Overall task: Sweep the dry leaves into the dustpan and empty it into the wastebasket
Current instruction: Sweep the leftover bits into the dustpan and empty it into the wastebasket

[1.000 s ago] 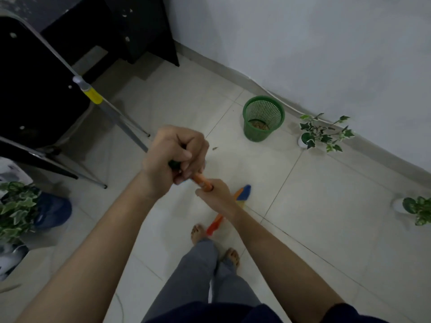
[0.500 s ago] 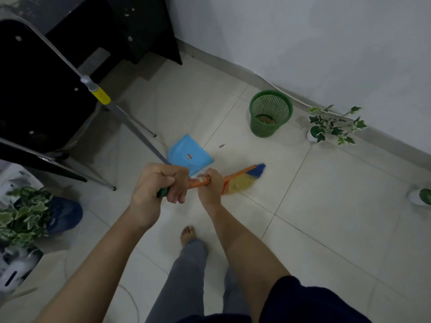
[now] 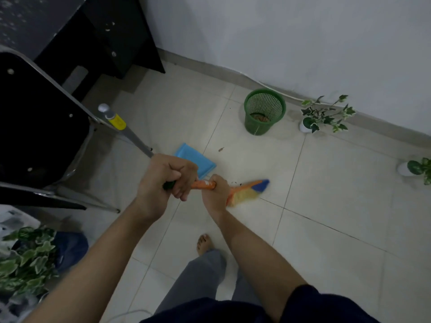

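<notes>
left hand [image 3: 164, 180]: I'm wrapping fingers tight round the broom handle's upper end.
right hand [image 3: 215, 191]: I'm clenching the orange handle [image 3: 202, 184] lower down, just beside the left.
broom head [image 3: 247, 191]: it's lying blurred on the tile, right of my hands.
dustpan [image 3: 195, 160]: blue, it's sitting on the floor just beyond my hands.
leaf [image 3: 221, 149]: one bit's lying between dustpan and wastebasket.
wastebasket [image 3: 264, 111]: green mesh, it's standing near the wall with brown debris inside.
</notes>
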`<state>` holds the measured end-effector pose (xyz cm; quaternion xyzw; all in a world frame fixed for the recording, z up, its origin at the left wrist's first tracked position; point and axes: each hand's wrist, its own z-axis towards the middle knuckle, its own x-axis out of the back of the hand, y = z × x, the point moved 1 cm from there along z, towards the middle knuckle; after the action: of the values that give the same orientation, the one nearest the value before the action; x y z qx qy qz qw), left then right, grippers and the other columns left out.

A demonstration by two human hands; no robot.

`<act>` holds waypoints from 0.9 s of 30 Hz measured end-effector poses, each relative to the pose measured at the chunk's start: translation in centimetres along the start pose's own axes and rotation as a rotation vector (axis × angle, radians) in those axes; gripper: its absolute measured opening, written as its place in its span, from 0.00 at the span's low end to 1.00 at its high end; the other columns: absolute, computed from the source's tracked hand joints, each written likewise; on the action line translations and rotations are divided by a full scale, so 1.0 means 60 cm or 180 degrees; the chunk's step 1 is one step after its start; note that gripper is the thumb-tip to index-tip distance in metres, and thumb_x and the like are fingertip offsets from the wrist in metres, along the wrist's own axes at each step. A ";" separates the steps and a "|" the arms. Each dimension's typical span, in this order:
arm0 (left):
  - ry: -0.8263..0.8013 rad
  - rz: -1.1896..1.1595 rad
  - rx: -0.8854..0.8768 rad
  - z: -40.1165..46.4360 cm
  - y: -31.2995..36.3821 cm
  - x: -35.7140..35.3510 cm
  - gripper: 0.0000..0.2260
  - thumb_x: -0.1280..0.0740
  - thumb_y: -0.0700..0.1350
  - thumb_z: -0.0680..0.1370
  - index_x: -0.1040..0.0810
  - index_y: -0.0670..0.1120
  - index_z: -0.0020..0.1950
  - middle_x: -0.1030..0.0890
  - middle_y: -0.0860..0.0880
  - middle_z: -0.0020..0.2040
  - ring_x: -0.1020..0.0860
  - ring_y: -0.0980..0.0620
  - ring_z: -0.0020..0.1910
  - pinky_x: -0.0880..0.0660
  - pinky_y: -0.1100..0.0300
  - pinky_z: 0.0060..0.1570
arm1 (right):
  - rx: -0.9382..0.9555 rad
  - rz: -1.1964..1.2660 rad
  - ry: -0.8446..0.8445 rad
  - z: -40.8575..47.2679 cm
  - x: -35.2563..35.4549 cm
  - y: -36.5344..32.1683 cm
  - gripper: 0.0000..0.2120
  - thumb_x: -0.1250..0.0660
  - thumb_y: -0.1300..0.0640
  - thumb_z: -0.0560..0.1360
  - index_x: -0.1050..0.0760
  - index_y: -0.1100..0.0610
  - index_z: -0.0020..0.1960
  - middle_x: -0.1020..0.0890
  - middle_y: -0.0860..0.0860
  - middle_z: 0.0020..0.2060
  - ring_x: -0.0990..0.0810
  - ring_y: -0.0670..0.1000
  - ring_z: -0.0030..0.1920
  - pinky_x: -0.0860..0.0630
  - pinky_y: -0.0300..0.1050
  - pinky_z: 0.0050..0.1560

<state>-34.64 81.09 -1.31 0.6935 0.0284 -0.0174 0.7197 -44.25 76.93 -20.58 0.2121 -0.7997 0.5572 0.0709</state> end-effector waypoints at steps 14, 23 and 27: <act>-0.0244 -0.0138 -0.0273 0.067 0.048 -0.002 0.08 0.46 0.46 0.64 0.35 0.50 0.24 0.32 0.57 0.20 0.33 0.57 0.20 0.31 0.65 0.35 | 0.0522 -0.0355 0.0310 0.071 0.046 -0.058 0.23 0.34 0.68 0.67 0.44 0.51 0.24 0.37 0.45 0.20 0.35 0.44 0.23 0.39 0.34 0.26; -0.0132 0.0267 -0.0013 0.105 -0.003 -0.037 0.13 0.46 0.46 0.66 0.36 0.43 0.22 0.34 0.56 0.22 0.34 0.55 0.22 0.36 0.66 0.26 | -0.0180 -0.0237 -0.0851 0.155 0.021 -0.019 0.05 0.34 0.56 0.65 0.26 0.58 0.38 0.19 0.58 0.33 0.19 0.58 0.34 0.19 0.57 0.38; 0.0318 0.0354 -0.0279 0.135 0.029 -0.054 0.11 0.48 0.45 0.66 0.36 0.47 0.23 0.32 0.55 0.21 0.35 0.49 0.22 0.37 0.58 0.27 | 0.0368 -0.0416 -0.0938 0.168 0.072 -0.095 0.19 0.35 0.66 0.67 0.41 0.53 0.26 0.34 0.47 0.22 0.33 0.45 0.25 0.34 0.33 0.25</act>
<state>-37.66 73.03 0.96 0.6619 0.0264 0.0585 0.7469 -44.52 64.90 -17.89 0.3467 -0.7526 0.5593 -0.0234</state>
